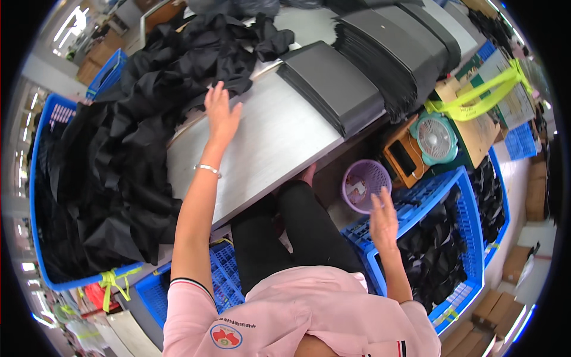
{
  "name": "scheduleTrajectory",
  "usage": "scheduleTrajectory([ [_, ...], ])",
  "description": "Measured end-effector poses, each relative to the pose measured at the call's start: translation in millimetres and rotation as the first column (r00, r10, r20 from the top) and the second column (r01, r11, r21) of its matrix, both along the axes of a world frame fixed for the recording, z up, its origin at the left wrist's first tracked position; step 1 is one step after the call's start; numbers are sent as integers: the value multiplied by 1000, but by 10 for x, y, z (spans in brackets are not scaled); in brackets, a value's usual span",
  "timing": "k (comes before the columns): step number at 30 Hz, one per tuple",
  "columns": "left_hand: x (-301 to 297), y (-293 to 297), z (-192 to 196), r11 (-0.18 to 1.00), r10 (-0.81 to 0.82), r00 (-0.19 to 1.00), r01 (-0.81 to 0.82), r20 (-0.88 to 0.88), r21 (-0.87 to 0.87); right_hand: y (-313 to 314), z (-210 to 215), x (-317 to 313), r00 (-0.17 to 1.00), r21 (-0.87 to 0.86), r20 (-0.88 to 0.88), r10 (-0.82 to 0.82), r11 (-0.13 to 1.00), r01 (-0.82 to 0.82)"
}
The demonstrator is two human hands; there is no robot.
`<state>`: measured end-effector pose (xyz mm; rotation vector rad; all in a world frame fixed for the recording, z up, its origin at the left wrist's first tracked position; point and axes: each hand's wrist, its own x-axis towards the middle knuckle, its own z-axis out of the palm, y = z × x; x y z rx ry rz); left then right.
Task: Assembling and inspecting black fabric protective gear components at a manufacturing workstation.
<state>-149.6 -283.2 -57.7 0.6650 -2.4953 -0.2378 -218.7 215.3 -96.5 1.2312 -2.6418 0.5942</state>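
My left hand [222, 118] reaches forward over the pale metal tabletop [267, 137], fingers apart and holding nothing. Its fingertips are at the near edge of a heap of black fabric pieces [154, 83]; whether they touch it I cannot tell. My right hand [383, 221] is off to the right of my lap, near the rim of a blue plastic basket [425, 205]. Its fingers are stretched out, a little blurred, with nothing in them. Black pieces [431, 256] fill that basket.
Stacks of dark flat pieces [333, 83] lie on the table's far right. A large blue basket [37, 196] of black fabric stands left. Right of my knees are a purple wastebasket [366, 169], a teal fan [435, 138] and a phone [403, 156] on a wooden shelf.
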Motion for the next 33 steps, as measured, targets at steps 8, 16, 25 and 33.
scheduleTrajectory([
  [8, 896, 1440, 406, 972, 85, 971, -31, -225, 234, -933, 233, 562, 930, -385, 193, 314, 896, -222],
  [16, 1581, 2423, 242, 909, 215, 925, -72, -314, 410, -1892, 327, 906, 829, -477, -103, 549, 704, -526],
  [25, 1350, 2063, 480, 829, 228, 913, 0, -339, 559, -2046, 168, 1053, 847, -369, -27, 531, 782, -502],
  [33, 1541, 1897, 464, 876, 139, 981, -58, -136, 480, -1908, 307, 1149, 708, -400, -229, 668, 598, -694],
])
